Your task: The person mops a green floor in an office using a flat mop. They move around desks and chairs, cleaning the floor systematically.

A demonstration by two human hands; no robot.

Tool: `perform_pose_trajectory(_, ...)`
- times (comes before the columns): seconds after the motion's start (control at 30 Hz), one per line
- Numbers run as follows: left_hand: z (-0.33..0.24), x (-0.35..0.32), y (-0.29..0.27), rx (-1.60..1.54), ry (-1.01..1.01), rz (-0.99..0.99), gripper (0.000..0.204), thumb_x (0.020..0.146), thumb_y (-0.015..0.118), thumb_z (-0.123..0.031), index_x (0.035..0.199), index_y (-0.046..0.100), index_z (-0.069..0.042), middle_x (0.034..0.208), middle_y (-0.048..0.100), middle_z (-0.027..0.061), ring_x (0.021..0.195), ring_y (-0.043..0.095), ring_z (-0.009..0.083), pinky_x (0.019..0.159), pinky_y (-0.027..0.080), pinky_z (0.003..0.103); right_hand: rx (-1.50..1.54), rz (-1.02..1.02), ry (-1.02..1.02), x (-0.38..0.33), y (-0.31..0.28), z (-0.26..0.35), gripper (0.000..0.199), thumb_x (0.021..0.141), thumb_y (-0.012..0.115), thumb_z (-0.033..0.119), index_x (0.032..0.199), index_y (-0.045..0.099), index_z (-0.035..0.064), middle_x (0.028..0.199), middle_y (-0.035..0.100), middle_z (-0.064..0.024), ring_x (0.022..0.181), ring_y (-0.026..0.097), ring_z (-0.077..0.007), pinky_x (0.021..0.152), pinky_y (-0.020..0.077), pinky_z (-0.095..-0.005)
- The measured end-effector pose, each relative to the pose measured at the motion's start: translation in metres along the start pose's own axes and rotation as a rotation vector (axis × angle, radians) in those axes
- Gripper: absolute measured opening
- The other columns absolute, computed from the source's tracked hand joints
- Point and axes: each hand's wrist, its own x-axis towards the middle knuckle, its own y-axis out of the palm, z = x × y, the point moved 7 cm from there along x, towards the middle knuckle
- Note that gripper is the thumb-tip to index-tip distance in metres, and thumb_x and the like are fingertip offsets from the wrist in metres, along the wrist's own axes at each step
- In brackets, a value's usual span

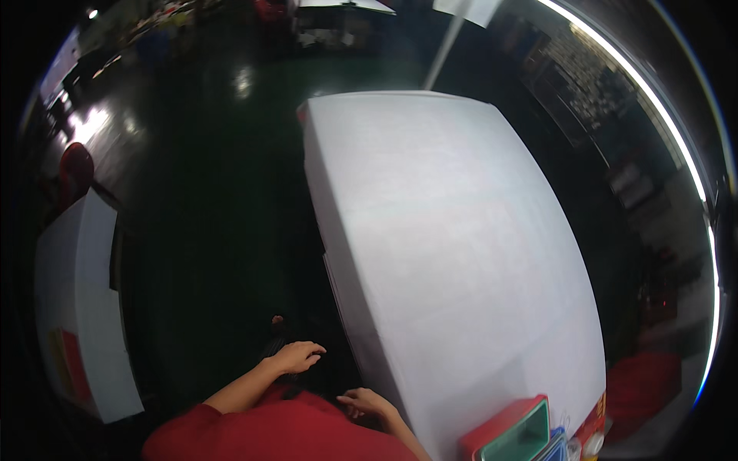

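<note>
My left hand hangs in front of my red shirt, over the dark floor to the left of the white-covered table. Its fingers are loosely stretched and hold nothing. Close to the table's near left edge is my right hand, with loosely bent, parted fingers and no object visible in them. Both hands are apart from each other.
At the table's near right corner stand a red box with a green inside, a blue container and a white-capped item. Another white-covered table is at left, bearing a red and yellow object. A red stool stands behind it.
</note>
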Motion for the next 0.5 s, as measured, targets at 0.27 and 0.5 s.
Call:
perform_pose_trajectory(0.27,0.256,-0.078,-0.217,-0.183,-0.513,-0.704,0.023,0.091,0.041,-0.018,0.088,0.060,-0.006,0.072,0.065,0.0084,0.069,0.064,0.0271,0.066,0.050,0.038,-1.089,0.010,-0.368,0.242,-0.059,0.319,0.038,0.085,0.051,0.037,0.106,0.060,0.0068,0.096,0.064,-0.0186,0.091,0.061,-0.0345,0.079,0.0490,-0.0434)
perform_pose_trajectory(0.5,0.309,-0.006,-0.502,-0.089,-0.450,-1.099,0.038,0.096,0.037,-0.027,0.075,0.053,-0.001,0.064,0.059,0.0145,0.063,0.060,0.0344,0.056,0.045,0.042,-0.881,0.318,-0.552,0.323,-0.075,0.532,0.035,0.088,0.050,0.037,0.109,0.057,0.0115,0.096,0.064,-0.0145,0.091,0.060,-0.0348,0.080,0.0474,-0.0419)
